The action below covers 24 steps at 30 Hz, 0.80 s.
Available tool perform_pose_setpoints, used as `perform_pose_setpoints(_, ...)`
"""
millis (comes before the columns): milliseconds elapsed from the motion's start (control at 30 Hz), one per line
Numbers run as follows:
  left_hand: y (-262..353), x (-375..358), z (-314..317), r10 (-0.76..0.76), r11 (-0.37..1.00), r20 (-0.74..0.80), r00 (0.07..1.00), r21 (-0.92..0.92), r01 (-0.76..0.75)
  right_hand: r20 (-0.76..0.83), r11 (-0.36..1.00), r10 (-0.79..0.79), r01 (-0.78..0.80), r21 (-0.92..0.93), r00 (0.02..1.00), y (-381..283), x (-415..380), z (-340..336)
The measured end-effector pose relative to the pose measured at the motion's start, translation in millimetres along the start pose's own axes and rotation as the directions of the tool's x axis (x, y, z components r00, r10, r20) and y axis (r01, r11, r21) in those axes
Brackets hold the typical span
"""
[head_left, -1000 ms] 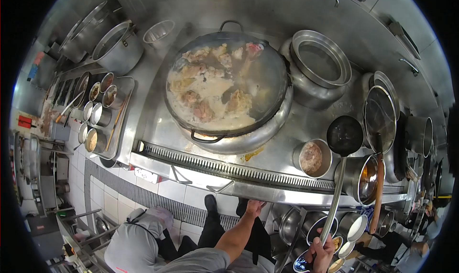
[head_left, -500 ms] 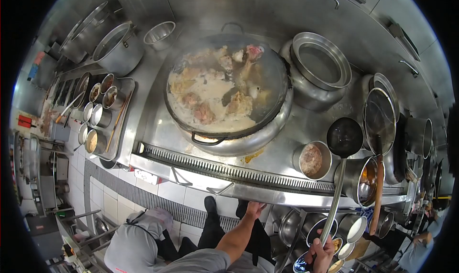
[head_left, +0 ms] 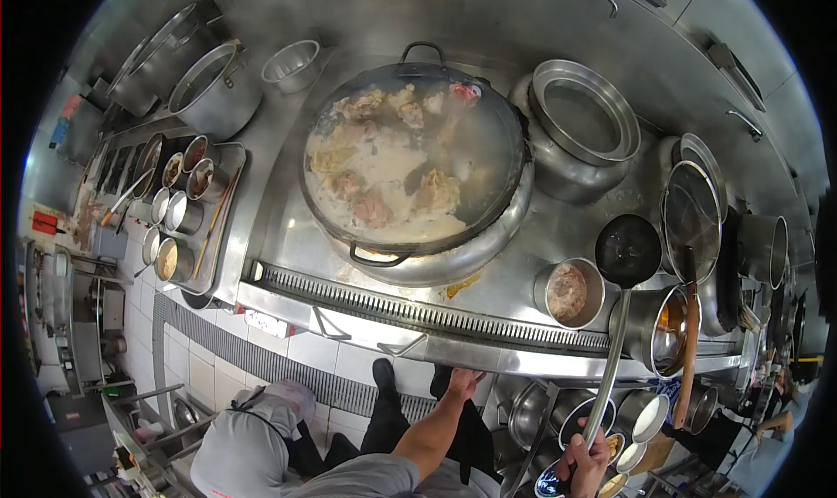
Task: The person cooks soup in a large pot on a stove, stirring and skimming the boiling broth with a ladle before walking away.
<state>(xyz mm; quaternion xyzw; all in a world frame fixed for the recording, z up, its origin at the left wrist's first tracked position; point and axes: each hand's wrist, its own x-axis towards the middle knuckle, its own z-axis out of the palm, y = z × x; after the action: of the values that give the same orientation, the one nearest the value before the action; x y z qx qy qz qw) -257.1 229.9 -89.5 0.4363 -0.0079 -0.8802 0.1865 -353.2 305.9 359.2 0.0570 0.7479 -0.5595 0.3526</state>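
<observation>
My right hand is closed around the long metal handle of a ladle. The ladle's dark bowl is raised toward the stove, beside a small pot of pale minced food. At the stove's front edge, my left hand has its fingers curled in under the rim; what they hold is hidden. A large wide wok stands on the burner in front of me, filled with cloudy liquid, pale foam and chunks of meat and bone. Thin steam lies over it.
A steel pot stands right of the wok. A mesh strainer leans above a pot of brown liquid. At left is a tray of small containers. A person in grey bends low at my left.
The steam over the wok has thinned at the back, so its far handle shows more clearly. Both my hands and the ladle have stayed in place.
</observation>
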Motion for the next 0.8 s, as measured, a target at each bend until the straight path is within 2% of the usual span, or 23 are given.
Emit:
perform_pose_setpoints(267, 5.9, -5.2, 7.5, -0.03, 0.998, -0.054, 0.998, -0.051, 0.027, -0.006, 1.0, 0.005, -0.005, 0.011, 1.0, 15.0, 6.9, -3.2)
perform_pose_setpoints(400, 3.5, -3.1, 3.3, -0.031, 0.999, -0.03, 0.999, -0.012, 0.031, 0.007, 1.0, -0.009, 0.009, 0.013, 1.0, 5.5, 3.6, -0.9)
perform_pose_setpoints(800, 2.7, -5.9, 1.6, -0.002, 0.998, 0.0, 1.0, -0.067, 0.002, 0.006, 1.0, -0.018, 0.018, 0.007, 1.0, 2.4, 3.9, -1.7)
